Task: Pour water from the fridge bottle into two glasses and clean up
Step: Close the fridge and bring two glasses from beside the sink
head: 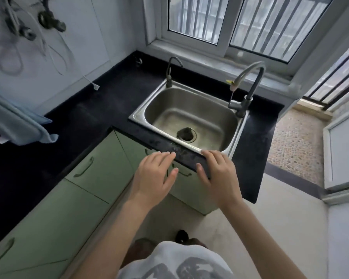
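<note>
My left hand [155, 174] and my right hand [216, 172] are stretched out side by side, palms down and fingers straight, at the front edge of the black counter [85, 109]. Both hold nothing. Their fingertips reach the counter strip just in front of the steel sink [141, 112]. The sink basin holds only its drain strainer [186, 133]. No bottle and no glasses are in view.
A tall grey faucet [248, 87] stands at the sink's right rim, a small tap [170, 71] at its back left. Green cabinet doors [101, 164] sit under the counter. A blue cloth [18, 123] hangs at left. A window [240, 23] is behind the sink.
</note>
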